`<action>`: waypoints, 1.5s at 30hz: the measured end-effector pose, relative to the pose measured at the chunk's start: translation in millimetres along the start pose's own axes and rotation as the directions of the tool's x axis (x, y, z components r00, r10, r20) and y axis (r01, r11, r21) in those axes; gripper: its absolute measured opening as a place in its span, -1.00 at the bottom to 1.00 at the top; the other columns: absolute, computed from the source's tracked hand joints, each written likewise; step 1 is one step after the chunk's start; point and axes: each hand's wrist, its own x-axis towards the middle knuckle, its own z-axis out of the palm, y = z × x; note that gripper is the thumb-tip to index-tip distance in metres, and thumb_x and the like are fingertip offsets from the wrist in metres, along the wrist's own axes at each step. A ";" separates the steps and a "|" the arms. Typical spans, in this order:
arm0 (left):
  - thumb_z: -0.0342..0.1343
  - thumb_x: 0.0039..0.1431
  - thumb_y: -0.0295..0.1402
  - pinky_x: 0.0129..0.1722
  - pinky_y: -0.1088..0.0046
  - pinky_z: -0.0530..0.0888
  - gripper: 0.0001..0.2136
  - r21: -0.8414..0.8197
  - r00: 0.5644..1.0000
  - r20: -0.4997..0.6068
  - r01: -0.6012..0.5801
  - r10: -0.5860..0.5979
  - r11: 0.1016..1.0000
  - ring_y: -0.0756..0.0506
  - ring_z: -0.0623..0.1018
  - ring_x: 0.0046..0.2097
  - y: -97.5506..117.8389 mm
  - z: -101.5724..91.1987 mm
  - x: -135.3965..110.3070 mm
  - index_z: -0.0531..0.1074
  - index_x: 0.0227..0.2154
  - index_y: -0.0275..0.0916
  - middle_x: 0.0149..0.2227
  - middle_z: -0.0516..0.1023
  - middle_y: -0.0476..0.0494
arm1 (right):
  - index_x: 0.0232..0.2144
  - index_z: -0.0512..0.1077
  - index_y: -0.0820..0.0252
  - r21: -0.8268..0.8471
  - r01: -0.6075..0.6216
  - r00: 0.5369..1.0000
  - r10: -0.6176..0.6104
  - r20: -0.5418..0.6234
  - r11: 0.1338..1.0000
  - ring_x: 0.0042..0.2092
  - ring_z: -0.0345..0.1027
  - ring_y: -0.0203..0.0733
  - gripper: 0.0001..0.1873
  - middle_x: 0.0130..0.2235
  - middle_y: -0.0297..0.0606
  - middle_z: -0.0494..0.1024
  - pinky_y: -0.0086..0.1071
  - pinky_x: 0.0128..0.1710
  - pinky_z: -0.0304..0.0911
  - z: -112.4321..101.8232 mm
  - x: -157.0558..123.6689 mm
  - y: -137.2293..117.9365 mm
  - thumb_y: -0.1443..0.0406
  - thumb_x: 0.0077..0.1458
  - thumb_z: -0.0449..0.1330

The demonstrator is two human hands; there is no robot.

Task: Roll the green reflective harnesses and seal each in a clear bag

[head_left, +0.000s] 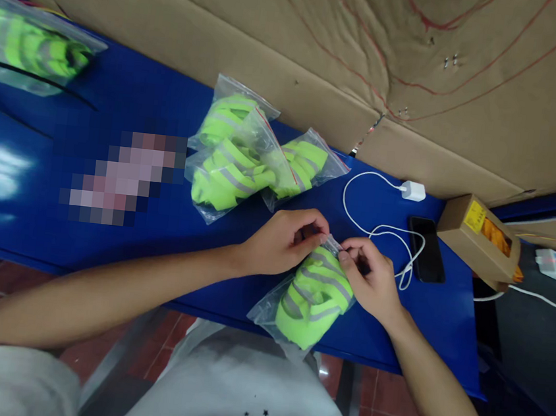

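Observation:
A clear zip bag (305, 300) holding a folded neon-yellow reflective vest lies at the near edge of the blue table (88, 168). My left hand (284, 242) pinches the bag's top edge on the left. My right hand (370, 277) pinches the same edge on the right, fingers pressed together. Both hands are closed on the bag's mouth.
Three bagged vests (248, 158) lie piled behind my hands, another bagged vest (27, 43) at far left. A black phone (427, 250) with white cable and charger (413, 191), and a small cardboard box (481, 239), sit at right. A cardboard wall (374, 46) backs the table.

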 end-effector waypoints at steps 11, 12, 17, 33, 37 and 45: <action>0.04 0.40 -0.37 -0.04 0.36 0.52 -0.88 0.415 0.936 -0.053 -0.296 0.348 0.860 -0.09 0.58 -0.08 6.7 -17.7 4.0 0.45 -0.13 -0.26 -0.12 0.58 -0.20 | -0.20 0.45 0.14 -0.123 0.017 0.994 -0.031 -0.108 0.992 -0.52 0.21 -0.35 -0.83 -0.53 -0.47 0.34 -0.45 -0.48 0.13 -3.9 -0.2 11.6 0.17 0.35 0.17; 0.03 0.39 -0.38 0.03 0.31 0.50 -0.87 0.489 0.914 -0.078 -0.312 0.397 0.815 -0.12 0.57 -0.02 9.5 -22.6 5.3 0.44 -0.11 -0.26 -0.09 0.58 -0.23 | -0.20 0.45 0.15 -0.105 0.003 0.992 -0.016 -0.128 0.994 -0.52 0.21 -0.34 -0.81 -0.52 -0.46 0.36 -0.44 -0.48 0.13 -4.4 1.2 15.3 0.15 0.35 0.17; 0.01 0.38 -0.39 0.10 0.20 0.45 -0.82 0.764 0.844 -0.142 -0.238 0.516 0.600 -0.21 0.55 0.09 19.9 -55.2 13.1 0.45 -0.05 -0.23 0.02 0.59 -0.29 | -0.22 0.46 0.17 0.022 -0.117 0.904 0.115 -0.412 0.993 -0.41 0.30 -0.25 -0.70 -0.41 -0.34 0.47 -0.40 -0.41 0.20 -7.5 9.4 35.9 0.05 0.31 0.18; 0.02 0.38 -0.17 0.05 0.13 0.42 -0.64 0.734 0.814 -0.580 0.502 0.039 0.457 -0.35 0.49 0.11 -24.8 -127.6 36.2 0.41 0.10 -0.27 0.11 0.49 -0.39 | 0.10 0.37 0.07 -0.273 0.084 0.908 -0.187 -0.376 0.958 0.31 0.21 0.13 -0.62 0.21 -0.02 0.32 0.12 0.34 0.10 -3.1 10.4 29.7 0.06 0.33 0.14; -0.05 0.42 -0.09 0.07 0.16 0.40 -0.59 0.764 0.829 -0.556 0.483 0.058 0.427 -0.32 0.48 0.11 -23.5 -121.1 35.4 0.39 0.14 -0.25 0.11 0.49 -0.36 | 0.15 0.35 0.05 -0.315 0.081 0.932 -0.184 -0.313 0.946 0.35 0.17 0.16 -0.58 0.27 -0.02 0.28 0.15 0.34 0.11 -4.8 10.1 31.8 0.06 0.34 0.12; -0.08 0.43 -0.08 0.07 0.14 0.40 -0.58 0.779 0.835 -0.546 0.482 0.058 0.401 -0.35 0.47 0.12 -25.6 -120.7 34.9 0.41 0.12 -0.24 0.14 0.48 -0.36 | 0.17 0.33 0.04 -0.356 0.118 0.923 -0.235 -0.304 0.927 0.33 0.19 0.16 -0.56 0.26 -0.02 0.29 0.12 0.30 0.18 -3.1 11.4 34.0 0.07 0.31 0.15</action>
